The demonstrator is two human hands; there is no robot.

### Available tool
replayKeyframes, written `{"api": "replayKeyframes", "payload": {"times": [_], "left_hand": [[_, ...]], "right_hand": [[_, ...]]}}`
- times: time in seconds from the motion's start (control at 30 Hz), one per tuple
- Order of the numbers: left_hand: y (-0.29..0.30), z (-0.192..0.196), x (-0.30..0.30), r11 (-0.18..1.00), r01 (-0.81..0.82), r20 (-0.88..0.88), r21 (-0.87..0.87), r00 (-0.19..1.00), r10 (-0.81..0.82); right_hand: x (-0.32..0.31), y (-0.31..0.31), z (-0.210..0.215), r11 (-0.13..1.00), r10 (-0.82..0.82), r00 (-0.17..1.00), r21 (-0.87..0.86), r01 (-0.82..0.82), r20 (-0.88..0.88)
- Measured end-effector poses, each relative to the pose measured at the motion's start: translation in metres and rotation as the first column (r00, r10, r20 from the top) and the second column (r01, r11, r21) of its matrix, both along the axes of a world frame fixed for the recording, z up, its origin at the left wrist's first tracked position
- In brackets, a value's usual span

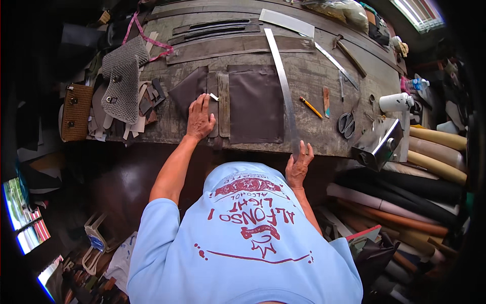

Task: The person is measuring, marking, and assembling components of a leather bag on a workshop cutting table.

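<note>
We've a smooth dk-brown rect. sheet (255,107) at ctr; L hand (201,116), fingers narrow, just left of it, can't tell if gripping the small white bit (213,97). R hand (300,163), lower ctr-right, holds the long, thin metal ruler (281,76). Scuffed, worn tabletop (316,138); material rolls (436,138) far right.

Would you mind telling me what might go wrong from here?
A bump might swing the metal ruler, which reaches the near edge of the table at the right hand. The yellow pencil lies loose and might roll. The silvery box sits at the edge and could be knocked off.
</note>
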State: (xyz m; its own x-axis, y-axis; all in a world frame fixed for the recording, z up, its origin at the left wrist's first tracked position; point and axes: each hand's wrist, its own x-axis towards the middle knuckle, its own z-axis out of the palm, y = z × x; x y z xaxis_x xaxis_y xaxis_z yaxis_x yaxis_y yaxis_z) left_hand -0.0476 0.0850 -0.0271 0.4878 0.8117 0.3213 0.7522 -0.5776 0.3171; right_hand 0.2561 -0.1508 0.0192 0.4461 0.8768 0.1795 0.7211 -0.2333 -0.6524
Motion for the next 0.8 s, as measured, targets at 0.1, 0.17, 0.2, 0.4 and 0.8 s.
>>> {"api": "replayKeyframes", "payload": {"times": [0.1, 0.17, 0.2, 0.4, 0.8], "left_hand": [[0.001, 0.002, -0.006, 0.997, 0.024, -0.006, -0.075, 1.000, -0.024], [-0.001, 0.007, -0.008, 0.996, 0.017, 0.002, -0.090, 1.000, -0.016], [-0.002, 0.008, -0.009, 0.993, 0.010, 0.016, -0.119, 1.000, -0.009], [-0.009, 0.012, -0.012, 0.998, -0.051, -0.004, -0.034, 0.999, 0.051], [0.007, 0.010, 0.024, 0.844, -0.261, 0.203, -0.468, 0.898, 0.391]], "right_hand": [[0.033, -0.002, 0.001, 0.989, -0.144, 0.967, -0.003, 0.148, 0.212], [0.066, -0.007, -0.008, 0.988, -0.145, 0.954, -0.021, 0.156, 0.264], [0.082, -0.009, -0.012, 0.989, -0.139, 0.937, 0.007, 0.144, 0.320], [0.158, -0.015, -0.027, 0.994, -0.111, 0.934, 0.023, 0.110, 0.339], [0.013, 0.056, 0.005, 0.980, 0.186, 0.979, 0.055, -0.191, 0.082]]}}
